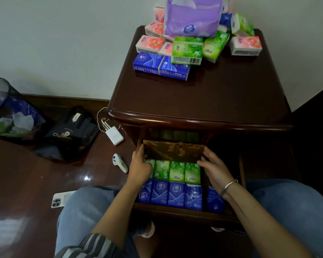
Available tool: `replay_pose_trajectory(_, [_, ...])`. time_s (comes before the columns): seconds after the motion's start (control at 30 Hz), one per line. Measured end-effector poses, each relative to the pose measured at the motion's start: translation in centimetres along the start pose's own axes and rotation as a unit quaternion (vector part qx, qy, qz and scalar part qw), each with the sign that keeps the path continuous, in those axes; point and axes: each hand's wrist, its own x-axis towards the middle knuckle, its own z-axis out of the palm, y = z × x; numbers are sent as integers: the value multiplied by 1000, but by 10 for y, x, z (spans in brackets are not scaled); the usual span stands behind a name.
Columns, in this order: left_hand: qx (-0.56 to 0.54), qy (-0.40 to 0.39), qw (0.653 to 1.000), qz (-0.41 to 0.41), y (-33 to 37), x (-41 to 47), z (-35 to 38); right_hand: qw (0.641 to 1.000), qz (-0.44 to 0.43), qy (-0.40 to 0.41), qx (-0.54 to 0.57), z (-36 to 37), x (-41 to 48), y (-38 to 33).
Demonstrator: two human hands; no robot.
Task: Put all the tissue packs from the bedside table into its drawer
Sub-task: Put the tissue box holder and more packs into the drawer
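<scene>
my knees in blue jeans (86, 207) fill the bottom of the view from the head camera, and my two bare forearms reach forward between them into the open drawer (185, 213) of a dark wooden bedside table (194, 101). my left hand (141, 164) rests at the left end of a flat gold patterned box (173, 150) lying across the back of the drawer, fingers curled loosely against its edge and over the leftmost green pack. my right hand (215, 169), with a silver bracelet (228, 187) on the wrist, has its fingers spread wide at the right end of the box, fingertips touching its corner; i cannot tell whether either hand truly grips it. in front of the box, a row of green tissue packs (177, 171) stands upright, and nearer me a row of blue tissue packs (175, 195) does the same. on the tabletop, at the back by the wall, a heap of pink, green and blue tissue packs (186, 51) remains, with a large purple pack (192, 15) leaning on top. on the floor to the left lie a white charger (115, 135) with its cable, a small white device (120, 162), a phone (59, 199), a black bag (71, 133) and a mesh bin (6, 112).
</scene>
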Motion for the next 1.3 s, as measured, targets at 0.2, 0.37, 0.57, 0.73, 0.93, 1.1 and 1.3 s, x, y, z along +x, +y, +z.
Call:
replay_pose_trajectory(0.2, [44,-9,999,2,5,6,1,1000,-15,8,11,1,14,14])
replay_pose_trajectory(0.37, [65,-5,998,14,10,3,3,999,-12,9,-28,0,21,10])
replay_pose_trajectory(0.57, [118,23,993,-4,8,3,6,990,-5,26,-135,-2,17,9])
replay_pose_trajectory(0.73, [138,92,986,19,8,0,7,985,20,57,-163,-5,15,15])
replay_pose_trajectory(0.93, [445,31,882,151,-3,-2,16,991,26,34,-131,1,16,14])
replay_pose_trajectory(1.1, [522,11,838,157,-12,-4,25,978,17,2,-207,-4,14,22])
replay_pose_trajectory(1.3, [539,-5,827,158,-15,-12,24,954,-6,-38,-298,-16,5,12])
